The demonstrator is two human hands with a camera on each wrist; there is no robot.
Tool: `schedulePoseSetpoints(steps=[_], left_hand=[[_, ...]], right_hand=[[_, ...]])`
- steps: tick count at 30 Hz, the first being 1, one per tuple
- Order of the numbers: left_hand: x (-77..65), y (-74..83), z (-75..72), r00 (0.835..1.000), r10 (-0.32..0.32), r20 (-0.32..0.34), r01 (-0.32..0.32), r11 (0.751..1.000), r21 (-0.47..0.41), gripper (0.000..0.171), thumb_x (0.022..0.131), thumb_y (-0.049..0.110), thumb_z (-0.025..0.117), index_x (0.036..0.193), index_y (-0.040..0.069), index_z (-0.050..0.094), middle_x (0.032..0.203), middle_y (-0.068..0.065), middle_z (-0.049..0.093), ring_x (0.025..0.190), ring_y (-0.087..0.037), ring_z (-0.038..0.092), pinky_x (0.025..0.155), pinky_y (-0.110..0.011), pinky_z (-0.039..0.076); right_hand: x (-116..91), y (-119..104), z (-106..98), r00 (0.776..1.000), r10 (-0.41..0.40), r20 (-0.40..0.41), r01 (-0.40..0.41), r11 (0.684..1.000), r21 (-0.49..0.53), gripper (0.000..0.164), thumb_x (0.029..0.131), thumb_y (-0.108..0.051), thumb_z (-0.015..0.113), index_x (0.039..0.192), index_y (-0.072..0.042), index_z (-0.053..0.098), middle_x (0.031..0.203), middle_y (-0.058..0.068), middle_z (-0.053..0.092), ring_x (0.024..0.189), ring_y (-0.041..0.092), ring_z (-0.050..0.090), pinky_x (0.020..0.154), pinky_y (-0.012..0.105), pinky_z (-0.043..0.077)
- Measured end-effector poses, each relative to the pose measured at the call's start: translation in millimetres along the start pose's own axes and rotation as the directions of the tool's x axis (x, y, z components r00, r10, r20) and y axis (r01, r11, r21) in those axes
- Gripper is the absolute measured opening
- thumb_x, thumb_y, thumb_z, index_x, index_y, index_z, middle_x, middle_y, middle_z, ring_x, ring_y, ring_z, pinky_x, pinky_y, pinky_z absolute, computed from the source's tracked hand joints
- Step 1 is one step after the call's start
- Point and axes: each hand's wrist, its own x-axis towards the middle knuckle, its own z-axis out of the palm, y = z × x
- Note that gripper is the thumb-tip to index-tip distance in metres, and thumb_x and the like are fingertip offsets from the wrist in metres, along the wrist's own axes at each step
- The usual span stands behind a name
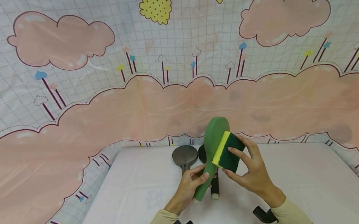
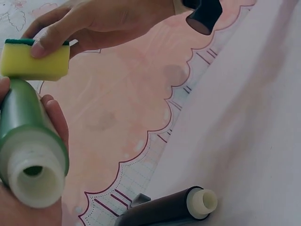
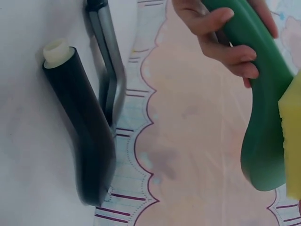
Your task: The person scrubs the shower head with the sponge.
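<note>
My left hand (image 1: 188, 185) grips the handle of a green handheld shower head (image 1: 214, 134), its round head tilted up and away. In the left wrist view, the handle's hollow whitish connector (image 2: 37, 181) faces the camera. A yellow sponge with a dark green scouring side (image 1: 232, 155) is pinched between the right hand's (image 1: 258, 171) thumb and fingers. Its yellow face lies against the shower head, near where the head meets the handle. In the right wrist view, the sponge (image 3: 291, 141) shows at the right edge and the right hand is almost wholly out of frame.
Behind the hands, a grey shower head (image 1: 185, 156) and a black shower head (image 1: 215, 188) lie on the white table (image 1: 117, 204), partly covered by the left hand and green shower head. A cloud-patterned sheet (image 1: 166, 109) hangs beyond the table's back edge.
</note>
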Motion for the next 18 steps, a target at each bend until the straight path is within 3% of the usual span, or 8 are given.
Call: schedulePoseSetpoints(steps=[7, 10, 14, 18], left_hand=[[4.7, 3.1, 2.5, 0.995, -0.062, -0.077, 0.061, 0.998, -0.011, 0.053, 0.099, 0.023, 0.058, 0.144, -0.001, 0.044, 0.124, -0.035, 0.059, 0.08, -0.01, 0.064, 0.079, -0.028, 0.054], [6.7, 2.7, 3.0, 0.99, -0.085, -0.113, 0.084, 0.996, -0.013, 0.053, 0.099, 0.023, 0.059, 0.144, -0.001, 0.045, 0.116, -0.02, 0.066, 0.08, -0.013, 0.064, 0.079, -0.027, 0.054], [8.1, 3.1, 3.4, 0.986, -0.101, -0.136, 0.097, 0.995, -0.036, 0.054, 0.099, 0.022, 0.059, 0.144, -0.002, 0.044, 0.107, -0.001, 0.065, 0.079, -0.013, 0.064, 0.078, -0.026, 0.053], [8.9, 4.1, 3.4, 0.984, -0.106, -0.146, 0.098, 0.993, -0.06, 0.054, 0.099, 0.024, 0.059, 0.144, -0.002, 0.045, 0.11, -0.004, 0.065, 0.083, -0.013, 0.064, 0.078, -0.028, 0.054]], right_hand=[[-4, -3, 4, 0.998, -0.041, 0.041, 0.042, 0.999, -0.017, 0.058, 0.088, -0.058, 0.062, 0.122, -0.011, 0.066, 0.141, 0.028, 0.046, 0.13, 0.036, 0.043, 0.117, 0.018, 0.024], [-5, -5, 5, 0.996, -0.068, 0.063, 0.069, 0.997, -0.023, 0.056, 0.089, -0.057, 0.061, 0.123, -0.012, 0.066, 0.14, 0.029, 0.047, 0.13, 0.036, 0.043, 0.118, 0.019, 0.023], [-7, -8, 6, 0.992, -0.103, 0.077, 0.105, 0.994, -0.017, 0.054, 0.09, -0.054, 0.06, 0.123, -0.012, 0.066, 0.139, 0.029, 0.048, 0.13, 0.037, 0.043, 0.119, 0.022, 0.022], [-9, -12, 7, 0.987, -0.132, 0.094, 0.133, 0.991, -0.012, 0.052, 0.091, -0.052, 0.06, 0.123, -0.012, 0.066, 0.14, 0.027, 0.048, 0.13, 0.037, 0.043, 0.119, 0.021, 0.022]])
